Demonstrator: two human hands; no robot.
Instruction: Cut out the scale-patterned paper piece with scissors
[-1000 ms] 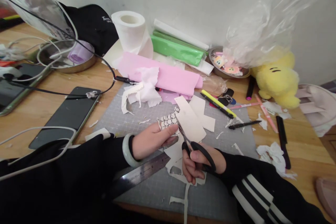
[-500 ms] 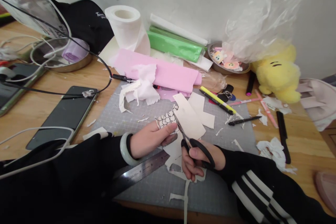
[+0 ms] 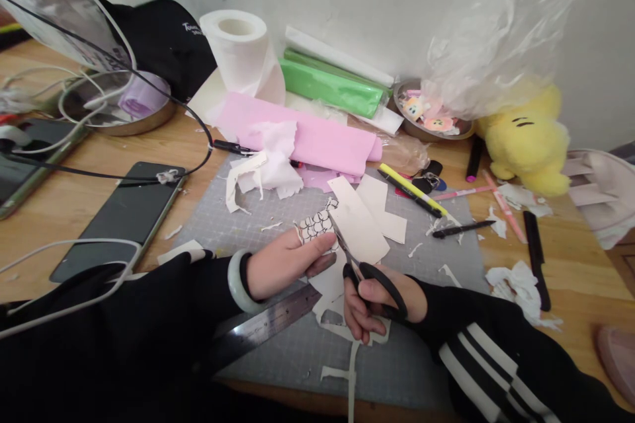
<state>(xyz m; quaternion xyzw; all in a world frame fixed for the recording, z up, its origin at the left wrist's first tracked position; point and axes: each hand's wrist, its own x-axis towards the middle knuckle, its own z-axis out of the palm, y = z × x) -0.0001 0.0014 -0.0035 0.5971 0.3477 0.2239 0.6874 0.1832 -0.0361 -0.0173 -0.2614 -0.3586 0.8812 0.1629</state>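
Between the thumb and fingers of my left hand (image 3: 292,258) is a small piece of white paper (image 3: 316,226) drawn with black scale-like outlines. A thin curled strip hangs at its upper edge. My right hand (image 3: 372,304) is closed on black-handled scissors (image 3: 391,284), whose blades point up and left at the right edge of that paper. Under and beside the blades lie cut white card pieces (image 3: 360,218) on a grey cutting mat (image 3: 278,363). A metal ruler (image 3: 270,320) rests below my left wrist.
Pink paper (image 3: 297,135), a paper roll (image 3: 238,53) and a green pack (image 3: 332,86) stand behind the mat. A phone (image 3: 124,218) and cables lie at left. At right are pens (image 3: 411,190), crumpled tissue (image 3: 516,284), a yellow plush toy (image 3: 526,139) and a metal bowl (image 3: 426,132).
Both hands, the paper and the scissors hold almost the same position. The whole view has shifted very slightly.
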